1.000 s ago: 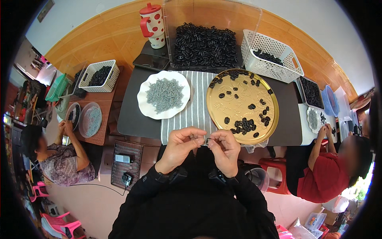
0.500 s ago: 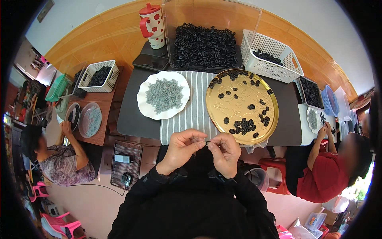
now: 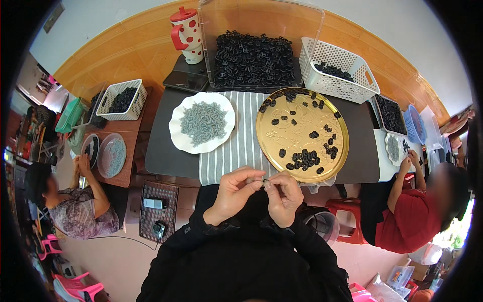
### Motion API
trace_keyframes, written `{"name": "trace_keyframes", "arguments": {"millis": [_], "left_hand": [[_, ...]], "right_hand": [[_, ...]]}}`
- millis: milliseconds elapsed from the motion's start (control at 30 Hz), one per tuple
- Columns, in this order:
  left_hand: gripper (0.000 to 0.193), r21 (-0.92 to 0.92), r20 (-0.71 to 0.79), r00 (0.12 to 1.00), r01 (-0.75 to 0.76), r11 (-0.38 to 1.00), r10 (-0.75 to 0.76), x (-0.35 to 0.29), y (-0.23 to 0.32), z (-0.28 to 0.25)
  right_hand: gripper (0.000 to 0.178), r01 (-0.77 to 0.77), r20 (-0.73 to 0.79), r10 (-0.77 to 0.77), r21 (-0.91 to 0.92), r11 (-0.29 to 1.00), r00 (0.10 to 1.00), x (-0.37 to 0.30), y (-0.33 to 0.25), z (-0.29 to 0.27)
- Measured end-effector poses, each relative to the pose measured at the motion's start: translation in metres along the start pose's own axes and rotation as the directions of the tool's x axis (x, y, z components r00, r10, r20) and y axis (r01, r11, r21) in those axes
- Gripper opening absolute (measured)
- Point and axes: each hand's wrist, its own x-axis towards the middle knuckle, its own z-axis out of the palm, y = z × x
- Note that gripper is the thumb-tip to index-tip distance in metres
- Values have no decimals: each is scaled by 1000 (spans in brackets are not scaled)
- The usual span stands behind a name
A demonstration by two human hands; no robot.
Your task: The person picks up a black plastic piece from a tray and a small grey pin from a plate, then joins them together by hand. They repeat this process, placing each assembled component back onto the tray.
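Observation:
Fingertip to fingertip, my left hand (image 3: 232,196) and my right hand (image 3: 283,199) meet in front of the table's near edge. Each is closed in a pinch on a small black part (image 3: 265,183), mostly covered by the fingers. Beyond my left hand is a white wavy-edged plate (image 3: 177,138), heaped with small grey-green rod-like pieces (image 3: 204,123). Past my right hand lies a round golden tray (image 3: 297,138), scattered with black oval pieces (image 3: 308,160), thickest toward its near side. A grey striped cloth (image 3: 241,151) runs between plate and tray.
Behind the tray stand a clear bin (image 3: 207,50) of black links (image 3: 254,60) and a white perforated basket (image 3: 347,92). A red-dotted tumbler (image 3: 190,38) and a dark phone-like slab (image 3: 185,80) are at the back left. One person (image 3: 80,201) works at left, another (image 3: 412,211) at right.
The whole view has shifted slightly, with the table contents appearing a little further left. My two hands stay together on the small black part, the fingers slightly repositioned.

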Motion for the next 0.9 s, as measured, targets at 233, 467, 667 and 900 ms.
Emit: {"name": "trace_keyframes", "arguments": {"millis": [233,467,667,900], "left_hand": [[33,34,108,994,17,999,-21,27,7,2],[16,794,283,933,-357,492,220,68,-5,39],[15,919,312,950,-302,254,-1,86,-14,60],[14,728,133,987,-160,666,92,83,-23,48]], "right_hand": [[12,-185,-182,216,172,968,959,4,-8,-19],[11,-101,-362,195,262,960,912,13,1,-57],[9,-133,-388,223,245,960,894,9,1,-69],[15,-258,-245,333,291,921,911,5,10,-69]]}}
